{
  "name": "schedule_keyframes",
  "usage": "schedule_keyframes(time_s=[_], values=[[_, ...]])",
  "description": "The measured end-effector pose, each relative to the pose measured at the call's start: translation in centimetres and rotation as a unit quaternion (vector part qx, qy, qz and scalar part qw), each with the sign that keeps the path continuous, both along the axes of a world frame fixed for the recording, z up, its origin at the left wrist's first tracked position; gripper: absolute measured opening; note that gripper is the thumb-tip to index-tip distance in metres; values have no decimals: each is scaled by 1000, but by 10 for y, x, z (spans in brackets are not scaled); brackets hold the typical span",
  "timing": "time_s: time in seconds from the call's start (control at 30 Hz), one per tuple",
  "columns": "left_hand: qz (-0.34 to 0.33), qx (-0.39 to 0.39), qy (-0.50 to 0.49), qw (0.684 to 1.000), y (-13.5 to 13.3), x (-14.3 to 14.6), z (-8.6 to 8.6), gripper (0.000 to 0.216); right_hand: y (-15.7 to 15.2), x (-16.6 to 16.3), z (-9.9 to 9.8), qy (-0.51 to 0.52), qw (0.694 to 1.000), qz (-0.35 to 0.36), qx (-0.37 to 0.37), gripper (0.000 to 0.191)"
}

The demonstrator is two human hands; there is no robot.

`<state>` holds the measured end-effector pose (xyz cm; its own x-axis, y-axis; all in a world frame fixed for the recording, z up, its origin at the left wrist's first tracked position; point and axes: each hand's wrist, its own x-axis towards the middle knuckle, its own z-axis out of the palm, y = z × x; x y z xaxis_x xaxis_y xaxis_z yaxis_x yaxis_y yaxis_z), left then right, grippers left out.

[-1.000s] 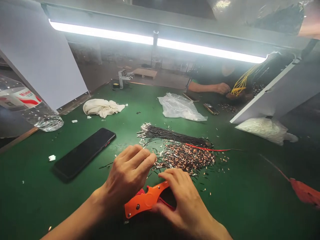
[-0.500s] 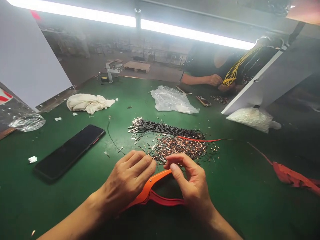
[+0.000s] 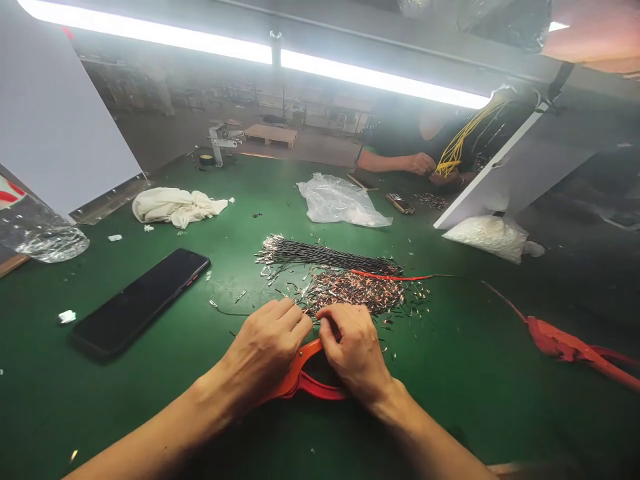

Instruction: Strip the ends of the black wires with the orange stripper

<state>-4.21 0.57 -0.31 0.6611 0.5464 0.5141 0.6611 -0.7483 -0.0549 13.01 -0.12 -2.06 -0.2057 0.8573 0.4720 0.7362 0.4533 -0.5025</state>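
Observation:
My left hand point(image 3: 275, 337) is closed on a thin black wire point(image 3: 233, 313), whose metal terminal end sticks out to the left. My right hand point(image 3: 353, 343) has its fingers pinched together close to the left fingertips; what lies between them is hidden. Below both hands is a plier-like tool with orange and red handles point(image 3: 320, 389), its head covered by the left hand. Just beyond the hands is a heap of short cut wire bits point(image 3: 355, 293), with bare copper and metal ends. Behind it lies a bundle of black wires point(image 3: 330, 257) with terminals at the left end.
A black phone point(image 3: 143, 300) lies at left, a white cloth point(image 3: 175, 205) behind it. Farther back is a clear plastic bag point(image 3: 343, 202). A second red-handled tool point(image 3: 555, 340) is at right, near a filled bag point(image 3: 487, 239). Across the table, a person's hands hold yellow wires point(image 3: 450, 157).
My right hand has moved left to meet the left hand, and its fingers have closed. The wire's terminal end has swung down and left. The view has shifted slightly.

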Motion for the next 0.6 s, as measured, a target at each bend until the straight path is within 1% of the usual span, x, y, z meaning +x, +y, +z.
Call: schedule_keyframes(time_s=[0.13,0.23,0.43,0.6], values=[[8,1,0,1000,-2,3,1,25,3,-1,-3,-18,999,-28,-5,15],[1,1,-12,1000,-2,3,0,28,3,-2,-2,-21,999,-43,-2,15],[-4,-1,-21,1000,-3,5,2,29,3,-3,1,-10,997,-70,20,13],[-15,29,-24,999,-4,10,5,28,5,-3,2,-2,995,-94,45,12]])
